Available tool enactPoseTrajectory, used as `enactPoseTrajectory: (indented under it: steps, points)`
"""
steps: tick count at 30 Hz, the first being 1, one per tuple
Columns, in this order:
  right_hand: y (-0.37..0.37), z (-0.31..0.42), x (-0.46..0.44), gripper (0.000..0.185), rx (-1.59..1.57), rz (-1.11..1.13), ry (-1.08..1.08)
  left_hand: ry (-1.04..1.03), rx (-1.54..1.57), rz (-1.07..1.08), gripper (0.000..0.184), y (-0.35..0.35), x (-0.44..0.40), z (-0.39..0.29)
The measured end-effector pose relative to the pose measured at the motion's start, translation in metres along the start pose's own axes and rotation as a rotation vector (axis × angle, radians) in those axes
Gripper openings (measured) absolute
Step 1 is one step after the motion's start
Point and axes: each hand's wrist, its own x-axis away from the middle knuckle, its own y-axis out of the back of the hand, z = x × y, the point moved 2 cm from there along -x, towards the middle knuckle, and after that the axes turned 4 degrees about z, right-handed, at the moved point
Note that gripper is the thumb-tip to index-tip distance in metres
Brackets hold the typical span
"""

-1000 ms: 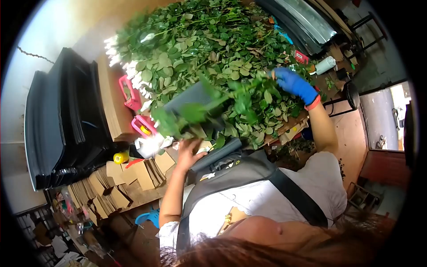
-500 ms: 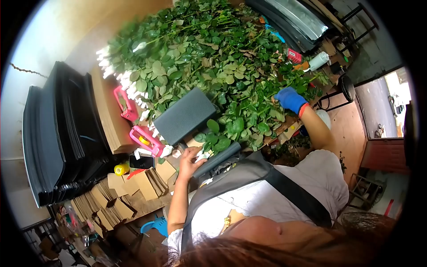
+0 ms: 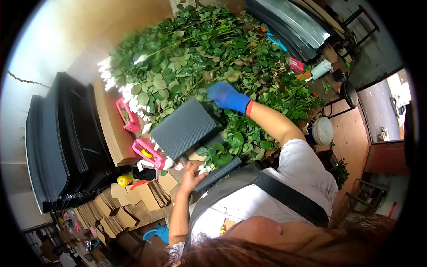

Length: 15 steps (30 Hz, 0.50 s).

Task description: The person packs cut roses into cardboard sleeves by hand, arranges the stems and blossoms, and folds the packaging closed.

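My left hand [image 3: 192,176], bare, is closed round a small white bud [image 3: 204,169] beside a dark rolled edge [image 3: 218,173]. Green leaves [image 3: 218,155] lie just above it. My right hand [image 3: 224,95], in a blue glove with an orange cuff, is over the big heap of leafy stems [image 3: 191,58]; its fingers are blurred, so any hold is unclear. Between the hands, a grey ribbed block [image 3: 183,128] rests tilted against the leaves. White-covered heads [image 3: 129,91] line the heap's left edge.
Two pink tools [image 3: 149,153] lie left of the block, near a phone [image 3: 144,173], a yellow roll [image 3: 125,180] and folded cardboard pieces [image 3: 151,196]. Black sheets [image 3: 58,147] stand at the left. A white bottle [image 3: 321,70] and a red box [image 3: 296,65] are at the right.
My gloved right hand has moved left from the heap's right side to beside the grey block. The leafy stems blurred over the block earlier are no longer there. My left hand has stayed near the rolled edge.
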Motion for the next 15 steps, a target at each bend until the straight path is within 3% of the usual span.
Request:
enactPoseTrajectory:
  steps: [2,4,7,8,10,11,14,15]
  points:
    - [0.062,-0.007,-0.008,0.039,-0.161,-0.025,-0.079,0.019,0.038,0.0,0.049,-0.002,0.002,0.004]
    - [0.116,-0.023,-0.014,0.039,0.003,-0.429,-0.005,0.008,0.036,-0.016,0.049,-0.002,0.0,0.005]
    - [0.196,-0.037,-0.05,0.043,0.131,-0.344,-0.117,0.041,0.042,-0.015,0.048,-0.004,-0.001,0.014]
    - [0.208,-0.042,-0.067,0.044,0.149,-0.269,-0.177,0.046,0.033,-0.012,0.048,-0.005,0.0,0.017]
    - [0.189,-0.074,-0.105,0.039,0.465,-0.603,0.02,0.046,0.015,-0.018,0.049,-0.001,-0.001,0.006]
    - [0.18,-0.079,-0.116,0.041,0.599,-0.627,-0.088,0.046,0.013,-0.003,0.049,-0.001,-0.001,0.002]
    - [0.158,-0.051,-0.104,0.038,0.214,0.114,-0.305,0.028,0.021,-0.008,0.048,0.003,-0.001,0.004]
    - [0.133,-0.041,-0.091,0.035,0.174,0.21,-0.206,0.019,0.036,-0.02,0.048,0.0,-0.001,0.006]
